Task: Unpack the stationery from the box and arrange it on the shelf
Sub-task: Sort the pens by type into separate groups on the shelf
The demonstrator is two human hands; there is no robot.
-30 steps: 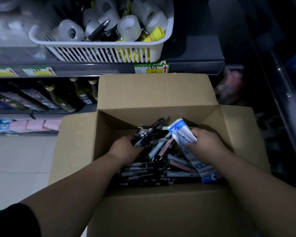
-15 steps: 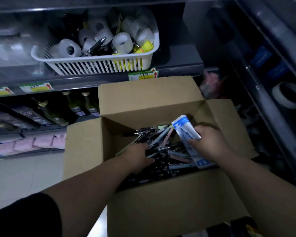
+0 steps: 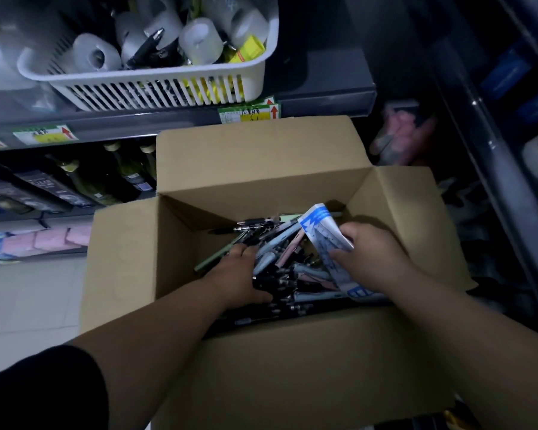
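**Here, both our hands are down in the open box**

Nearest us, the cardboard box (image 3: 292,367) stands with its flaps folded outward, its near wall between our forearms. Inside it lies a loose heap of pens (image 3: 295,271), mostly dark barrels with some pale blue, pink and green ones among them, lying crosswise over one another.

Our left hand (image 3: 239,274) sits on the left of that heap. Its fingers are curled down around a bunch of dark pens and its thumb lies along the top of them.

Our right hand (image 3: 373,256) is on the right side of the box. Its thumb and fingers pinch a blue-and-white printed packet (image 3: 320,225), which stands tilted, its upper end raised above the pens and its lower end down among them.

Beyond the box's far flap runs the grey shelf (image 3: 323,97), with price labels (image 3: 249,114) on its front edge. On the shelf sits a white slotted basket (image 3: 156,88) holding rolls of clear tape (image 3: 199,41), a dark pen and some yellow packs. On the lower level to the left, green bottles (image 3: 128,172) lie in a row.
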